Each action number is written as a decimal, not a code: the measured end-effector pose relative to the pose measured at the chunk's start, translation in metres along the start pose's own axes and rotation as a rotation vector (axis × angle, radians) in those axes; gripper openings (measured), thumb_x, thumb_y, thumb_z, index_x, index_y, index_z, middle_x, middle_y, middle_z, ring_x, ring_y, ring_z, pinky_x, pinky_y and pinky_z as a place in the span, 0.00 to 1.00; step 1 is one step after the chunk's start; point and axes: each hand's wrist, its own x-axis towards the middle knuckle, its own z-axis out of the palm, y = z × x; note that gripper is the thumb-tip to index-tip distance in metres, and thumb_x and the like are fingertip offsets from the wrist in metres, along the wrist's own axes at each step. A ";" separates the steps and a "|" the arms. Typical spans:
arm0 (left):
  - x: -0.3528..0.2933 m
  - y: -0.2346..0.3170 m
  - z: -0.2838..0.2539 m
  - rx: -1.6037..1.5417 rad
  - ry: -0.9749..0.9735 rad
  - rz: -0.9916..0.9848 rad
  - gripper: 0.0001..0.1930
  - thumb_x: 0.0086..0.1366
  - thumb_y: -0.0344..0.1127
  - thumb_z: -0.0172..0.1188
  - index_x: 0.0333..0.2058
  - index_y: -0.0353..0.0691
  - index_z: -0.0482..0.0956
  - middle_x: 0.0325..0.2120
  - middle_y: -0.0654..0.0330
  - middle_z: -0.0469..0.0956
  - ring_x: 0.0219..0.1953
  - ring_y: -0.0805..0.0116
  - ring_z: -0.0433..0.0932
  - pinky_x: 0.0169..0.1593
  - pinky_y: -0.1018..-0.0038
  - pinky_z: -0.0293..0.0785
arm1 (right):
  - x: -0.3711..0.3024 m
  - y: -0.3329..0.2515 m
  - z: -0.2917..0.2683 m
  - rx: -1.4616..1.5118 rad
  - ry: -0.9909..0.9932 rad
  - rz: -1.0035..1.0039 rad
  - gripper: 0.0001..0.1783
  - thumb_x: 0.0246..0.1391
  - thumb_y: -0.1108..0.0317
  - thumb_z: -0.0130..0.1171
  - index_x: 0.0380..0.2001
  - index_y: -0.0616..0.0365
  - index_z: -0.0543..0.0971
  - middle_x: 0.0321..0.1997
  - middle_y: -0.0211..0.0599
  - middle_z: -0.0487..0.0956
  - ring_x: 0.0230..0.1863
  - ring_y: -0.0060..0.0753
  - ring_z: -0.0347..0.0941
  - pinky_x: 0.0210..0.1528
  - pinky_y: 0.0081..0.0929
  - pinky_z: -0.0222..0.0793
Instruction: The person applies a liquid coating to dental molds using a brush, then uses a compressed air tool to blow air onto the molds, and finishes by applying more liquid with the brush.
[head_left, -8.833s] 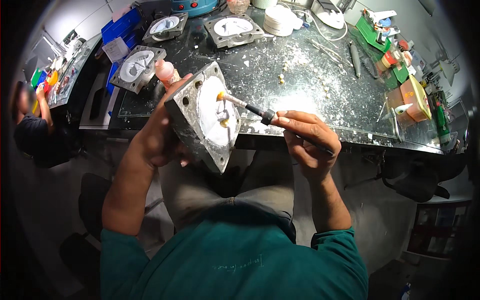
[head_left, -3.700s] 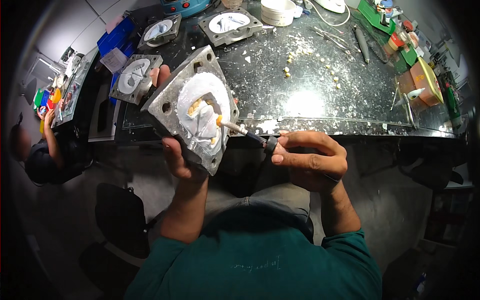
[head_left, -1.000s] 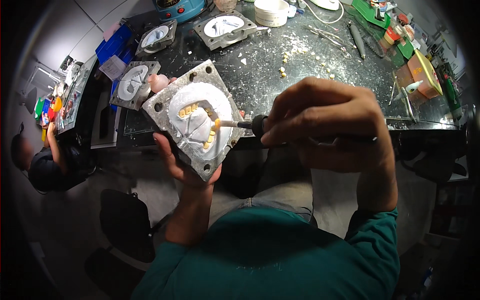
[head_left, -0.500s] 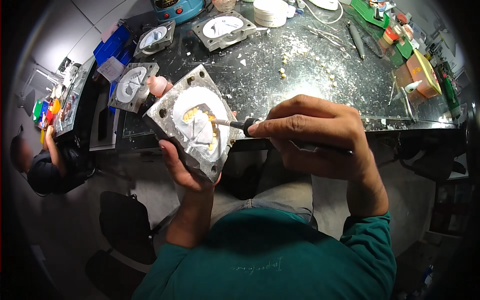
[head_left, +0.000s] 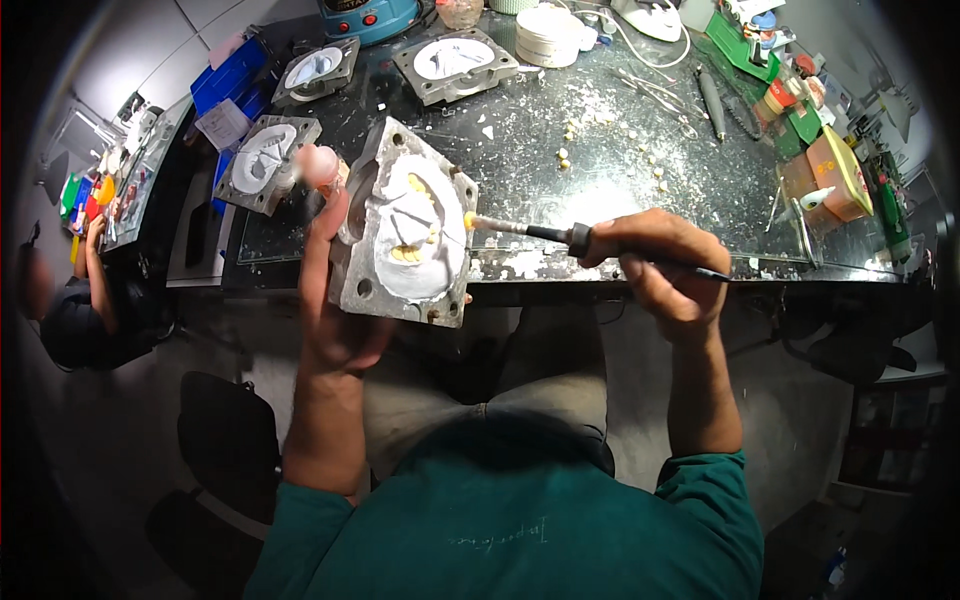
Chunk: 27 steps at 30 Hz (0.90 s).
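My left hand (head_left: pixel 345 335) is closed round a grey metal denture flask half (head_left: pixel 448 300), tilted up above the table's front edge. White plaster (head_left: pixel 415 285) fills it, with yellowish teeth (head_left: pixel 408 254) set in a curve. Close to my left fingertips is a small pink bottle (head_left: pixel 322 163); whether they grip it I cannot tell. My right hand (head_left: pixel 680 265) pinches a slim black-handled tool (head_left: pixel 545 233), perhaps a brush. Its pale tip reaches the flask's right rim, where a small yellow piece (head_left: pixel 470 220) shows; how the two touch is unclear.
More plaster-filled flask halves (head_left: pixel 455 62) stand at the back and left. Loose teeth (head_left: pixel 565 155) and white crumbs lie on the black table (head_left: pixel 520 130). A handpiece (head_left: pixel 710 100), a white tub (head_left: pixel 548 38) and a plastic box (head_left: pixel 835 180) are around. Another person (head_left: pixel 90 310) sits at far left.
The flask half has turned in my left hand, its long side now more upright. My right hand has drawn right and down, taking the tool's tip from the teeth to the flask's rim.
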 end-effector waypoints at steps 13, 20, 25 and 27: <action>0.004 0.005 0.003 -0.106 -0.128 -0.154 0.29 0.78 0.51 0.39 0.67 0.37 0.66 0.60 0.51 0.74 0.60 0.55 0.77 0.62 0.56 0.74 | -0.010 0.017 0.008 -0.132 -0.009 -0.005 0.17 0.47 0.80 0.59 0.43 0.65 0.86 0.39 0.44 0.87 0.38 0.31 0.84 0.43 0.25 0.77; 0.009 0.007 -0.004 0.073 -0.065 -0.093 0.27 0.76 0.47 0.43 0.65 0.34 0.66 0.60 0.51 0.74 0.59 0.56 0.77 0.63 0.59 0.74 | 0.003 0.006 -0.006 -0.251 -0.010 -0.017 0.19 0.44 0.83 0.60 0.42 0.61 0.86 0.37 0.40 0.87 0.38 0.31 0.85 0.44 0.24 0.78; 0.011 0.010 -0.003 0.255 -0.082 -0.082 0.29 0.76 0.49 0.40 0.65 0.33 0.67 0.60 0.50 0.75 0.61 0.58 0.76 0.66 0.61 0.69 | 0.019 0.004 0.004 -0.322 -0.009 -0.099 0.21 0.43 0.85 0.65 0.43 0.59 0.86 0.38 0.37 0.87 0.39 0.33 0.85 0.43 0.25 0.79; 0.009 0.010 -0.007 0.293 -0.126 -0.034 0.28 0.77 0.47 0.42 0.65 0.33 0.66 0.61 0.50 0.73 0.61 0.58 0.75 0.67 0.61 0.68 | 0.024 0.004 0.003 -0.426 -0.116 -0.184 0.20 0.41 0.88 0.64 0.40 0.63 0.85 0.38 0.40 0.86 0.42 0.36 0.85 0.46 0.30 0.81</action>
